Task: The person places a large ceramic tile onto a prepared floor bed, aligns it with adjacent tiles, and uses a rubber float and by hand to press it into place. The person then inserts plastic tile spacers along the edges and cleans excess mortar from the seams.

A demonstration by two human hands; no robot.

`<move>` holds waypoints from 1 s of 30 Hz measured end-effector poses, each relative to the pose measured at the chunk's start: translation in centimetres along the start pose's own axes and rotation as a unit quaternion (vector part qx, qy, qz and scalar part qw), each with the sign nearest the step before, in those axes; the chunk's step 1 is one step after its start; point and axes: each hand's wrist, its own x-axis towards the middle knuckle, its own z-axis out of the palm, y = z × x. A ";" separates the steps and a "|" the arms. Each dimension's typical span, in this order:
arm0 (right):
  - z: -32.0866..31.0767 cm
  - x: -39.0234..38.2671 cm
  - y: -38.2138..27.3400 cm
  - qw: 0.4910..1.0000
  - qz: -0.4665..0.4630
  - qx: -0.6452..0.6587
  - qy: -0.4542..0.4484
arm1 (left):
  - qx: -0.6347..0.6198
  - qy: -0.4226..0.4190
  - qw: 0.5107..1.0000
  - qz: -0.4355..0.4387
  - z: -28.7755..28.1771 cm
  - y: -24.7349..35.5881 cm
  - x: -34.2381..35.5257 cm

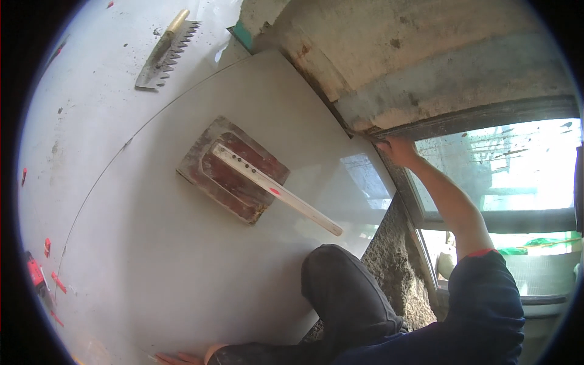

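Note:
My left hand (179, 359) lies at the bottom edge with its fingers stretched out on the large pale grey tile (182, 255). It is cut off by the picture's rim. My right hand (398, 150) reaches to the tile's right edge, where the wall meets the dark frame (486, 117) of a glazed door or window. Its fingers bend around the frame's corner; their tips are partly hidden. Between my hands, a tiling beater (243, 176), a worn reddish-brown block with a long pale wooden handle, rests untouched on the tile.
A notched trowel (167, 52) with a wooden handle lies on the neighbouring tile at the upper left. Red pieces (59, 281) are scattered along the left joint. Rough mortar (398, 255) shows beyond the right tile edge. My knee (347, 286) rests over the tile.

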 end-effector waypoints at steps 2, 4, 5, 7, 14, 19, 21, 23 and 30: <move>-0.8 0.8 -0.7 0.996 0.005 -0.071 -0.044 | -0.001 0.009 1.000 0.015 -0.1 0.4 0.2; -1.2 1.5 -2.7 0.991 0.026 -0.104 -0.074 | 0.000 0.024 0.999 0.027 -0.1 0.2 0.4; -1.2 1.8 -3.2 0.984 0.046 -0.138 -0.105 | 0.004 0.022 0.999 0.023 -0.1 -0.4 0.4; 0.9 1.5 -2.3 0.981 0.045 -0.179 -0.059 | 0.000 0.016 1.000 0.023 0.1 0.1 0.4; 1.0 2.5 -1.6 0.972 -0.032 -0.232 0.004 | 0.007 -0.008 1.000 0.020 -1.4 1.7 0.7; 0.6 2.2 -1.9 0.971 -0.047 -0.234 0.021 | 0.014 -0.008 1.000 0.013 -0.7 0.9 0.6; 0.6 2.1 -2.0 0.972 -0.045 -0.229 0.014 | 0.019 -0.013 1.000 0.004 -0.3 0.2 0.5; 0.8 2.0 -1.9 0.968 -0.047 -0.247 0.015 | 0.028 -0.005 0.999 0.022 0.0 -0.8 0.5; 2.0 1.7 1.1 0.967 -0.083 -0.228 0.070 | -0.005 0.000 1.000 0.024 0.4 -0.1 0.4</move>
